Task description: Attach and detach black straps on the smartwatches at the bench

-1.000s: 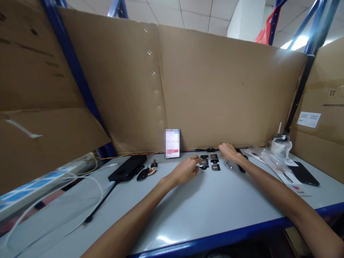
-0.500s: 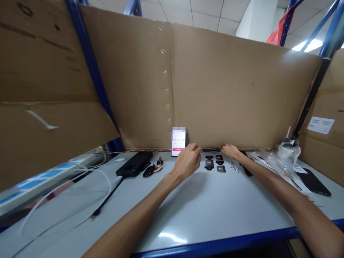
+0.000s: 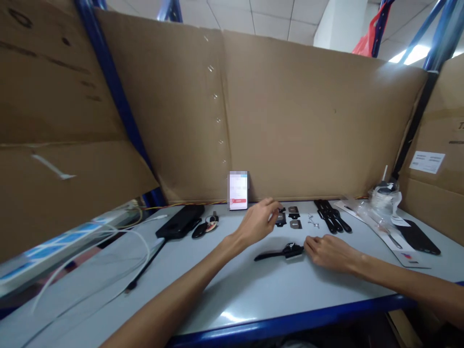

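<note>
My left hand (image 3: 259,216) is bent in a pinch at the near row of small parts, its fingertips on a small black part (image 3: 282,210). Beside it lie black parts and flat grey metal plates (image 3: 296,224) with a slot. My right hand (image 3: 328,252) rests low over the table, fingers closed on the right end of a long black handle piece (image 3: 270,254) with a silver bit on its thicker end. Small silver pieces (image 3: 313,221) lie behind my right hand, and several black handles (image 3: 330,216) lie side by side to their right.
A lit phone (image 3: 238,191) leans on the cardboard wall (image 3: 282,121). To the left are a black power bank (image 3: 181,221), keys (image 3: 208,226), white cables and a power strip (image 3: 68,241). A dark phone (image 3: 420,237), plastic wrap and packaging card occupy the right. The blue edge (image 3: 290,316) runs along the front.
My right hand has come forward from the back of the table with a black handle piece, uncovering the row of handles. My left hand has shifted right onto the small parts.
</note>
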Action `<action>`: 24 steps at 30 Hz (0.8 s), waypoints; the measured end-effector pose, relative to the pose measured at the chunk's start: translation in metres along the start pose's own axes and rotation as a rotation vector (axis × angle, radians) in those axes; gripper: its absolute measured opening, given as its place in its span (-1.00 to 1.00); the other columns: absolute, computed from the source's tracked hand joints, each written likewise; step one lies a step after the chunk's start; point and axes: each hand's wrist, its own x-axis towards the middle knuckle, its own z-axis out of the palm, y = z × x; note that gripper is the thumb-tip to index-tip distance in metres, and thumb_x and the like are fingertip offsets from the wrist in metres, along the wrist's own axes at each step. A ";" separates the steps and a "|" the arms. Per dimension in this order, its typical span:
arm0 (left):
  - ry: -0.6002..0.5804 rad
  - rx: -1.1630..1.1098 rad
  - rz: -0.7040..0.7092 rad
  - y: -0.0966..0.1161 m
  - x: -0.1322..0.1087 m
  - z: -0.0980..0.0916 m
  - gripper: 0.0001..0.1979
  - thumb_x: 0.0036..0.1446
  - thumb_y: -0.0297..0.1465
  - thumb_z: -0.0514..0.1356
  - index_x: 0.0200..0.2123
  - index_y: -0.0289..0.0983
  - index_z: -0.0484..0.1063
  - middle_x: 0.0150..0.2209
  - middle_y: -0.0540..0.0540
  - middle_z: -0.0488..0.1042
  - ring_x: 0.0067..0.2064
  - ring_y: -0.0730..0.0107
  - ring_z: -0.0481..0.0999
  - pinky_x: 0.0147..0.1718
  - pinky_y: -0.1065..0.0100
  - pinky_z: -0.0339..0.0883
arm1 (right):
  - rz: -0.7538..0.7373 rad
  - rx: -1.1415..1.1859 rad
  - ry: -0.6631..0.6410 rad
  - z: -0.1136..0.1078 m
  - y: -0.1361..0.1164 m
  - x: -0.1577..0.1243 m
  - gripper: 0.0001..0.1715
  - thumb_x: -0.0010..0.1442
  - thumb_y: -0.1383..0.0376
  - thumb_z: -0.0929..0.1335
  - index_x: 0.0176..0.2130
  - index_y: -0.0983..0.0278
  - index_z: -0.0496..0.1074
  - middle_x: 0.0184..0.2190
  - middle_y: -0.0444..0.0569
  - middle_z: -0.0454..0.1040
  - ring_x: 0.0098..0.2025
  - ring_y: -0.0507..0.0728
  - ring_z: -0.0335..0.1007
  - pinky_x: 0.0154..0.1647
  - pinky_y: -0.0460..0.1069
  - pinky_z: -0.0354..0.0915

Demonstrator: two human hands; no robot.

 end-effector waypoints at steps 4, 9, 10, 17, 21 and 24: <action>-0.264 -0.003 0.114 0.007 -0.018 0.010 -0.70 0.38 -0.40 -0.02 -0.10 -0.24 0.51 -0.13 -0.15 0.56 -0.15 0.21 0.56 -0.16 0.27 0.37 | 0.113 0.089 -0.044 0.006 0.006 0.002 -0.67 0.24 0.57 0.22 -0.10 0.41 0.47 -0.20 0.16 0.52 -0.30 0.20 0.56 -0.40 0.01 0.32; -0.427 0.017 0.146 0.012 -0.039 0.014 -0.62 0.42 -0.22 -0.04 0.02 -0.22 0.51 -0.13 -0.15 0.58 -0.16 0.20 0.58 -0.19 0.28 0.37 | 0.272 0.415 -0.109 -0.024 0.033 0.011 -0.72 0.34 0.37 0.25 -0.23 0.28 0.56 -0.26 0.12 0.59 -0.23 0.24 0.57 -0.27 0.00 0.29; -0.438 0.012 0.144 0.013 -0.040 0.013 -0.60 0.42 -0.18 -0.04 0.05 -0.21 0.49 -0.13 -0.15 0.58 -0.17 0.20 0.58 -0.20 0.28 0.36 | 0.316 0.456 -0.087 -0.031 0.036 0.015 -0.67 0.39 0.30 0.23 -0.22 0.27 0.56 -0.25 0.12 0.60 -0.21 0.25 0.57 -0.26 0.00 0.27; -0.547 0.032 0.160 0.022 -0.039 0.005 -0.51 0.23 0.03 0.16 -0.05 -0.26 0.52 -0.18 -0.18 0.57 -0.27 0.17 0.56 -0.30 0.30 0.30 | 0.234 0.572 -0.137 -0.041 0.022 0.044 -0.47 0.41 0.02 0.22 -0.22 0.32 0.59 -0.23 0.20 0.60 -0.16 0.33 0.56 -0.24 0.02 0.26; -0.580 -0.023 0.129 0.024 -0.036 0.000 -0.79 0.21 -0.25 0.22 -0.19 -0.24 0.54 -0.27 -0.10 0.58 -0.31 0.26 0.52 -0.34 0.34 0.21 | 0.308 0.571 -0.121 -0.034 0.009 0.044 -0.46 0.42 0.06 0.19 -0.18 0.34 0.60 -0.21 0.24 0.60 -0.13 0.34 0.56 -0.16 0.06 0.29; -0.587 -0.058 0.105 0.026 -0.036 0.000 -0.85 0.18 -0.35 0.21 -0.24 -0.25 0.55 -0.31 -0.09 0.59 -0.34 0.29 0.50 -0.36 0.35 0.16 | 0.390 0.607 -0.127 -0.030 0.003 0.042 -0.44 0.42 0.05 0.18 -0.20 0.33 0.60 -0.21 0.23 0.61 -0.12 0.35 0.56 -0.15 0.08 0.30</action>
